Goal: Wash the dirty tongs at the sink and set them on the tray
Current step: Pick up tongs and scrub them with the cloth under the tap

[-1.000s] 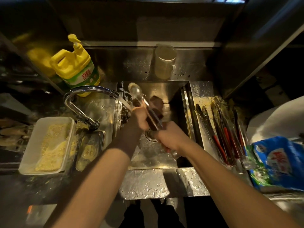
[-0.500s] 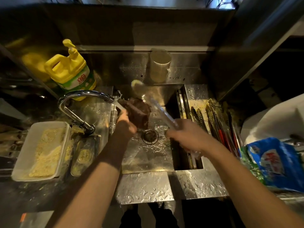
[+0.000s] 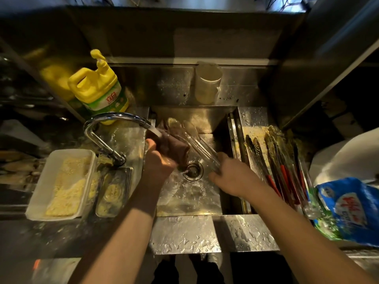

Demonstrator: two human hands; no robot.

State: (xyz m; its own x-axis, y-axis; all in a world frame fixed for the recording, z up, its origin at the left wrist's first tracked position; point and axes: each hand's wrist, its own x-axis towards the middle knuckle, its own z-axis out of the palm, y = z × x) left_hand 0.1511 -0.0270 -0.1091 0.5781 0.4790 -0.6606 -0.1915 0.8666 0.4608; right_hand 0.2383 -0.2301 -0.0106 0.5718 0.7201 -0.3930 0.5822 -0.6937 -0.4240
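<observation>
Water ran from the curved faucet [image 3: 114,119] at centre frame, straight onto the dark brown cloth [image 3: 174,144] that the left hand [image 3: 159,163] gripped, fingers curled round its near end. The right hand [image 3: 233,179] clutched the handle end of a pair of clear-looking tongs [image 3: 196,143], which slanted up and left across the sink [image 3: 184,201], tips blurred beside the cloth. Whether cloth and tongs were touching was hard to call through the blur.

Right of the basin, more tongs, some with red handles [image 3: 272,158], lay crowded on the crumb-strewn tray [image 3: 254,130], just beside the right wrist. A yellow detergent jug [image 3: 98,89] stood in the upper left, and a white tub of crumbs [image 3: 61,185] sat at the left edge, close to the tap's base.

The risks, as I judged them: wet plastic in a wet fist could slide, and a hard scrub stroke might have knocked the tongs loose toward the drain [image 3: 192,170]. Splash from the stream hitting the cloth could have carried onto the crumb tub or the small steel pan [image 3: 113,191] next to it. And that tray looked dirty with crumbs, so freshly washed tongs laid there might have picked the mess right back up. The blue packet [image 3: 348,210] at the right edge sat near enough to catch drips on the way over.
</observation>
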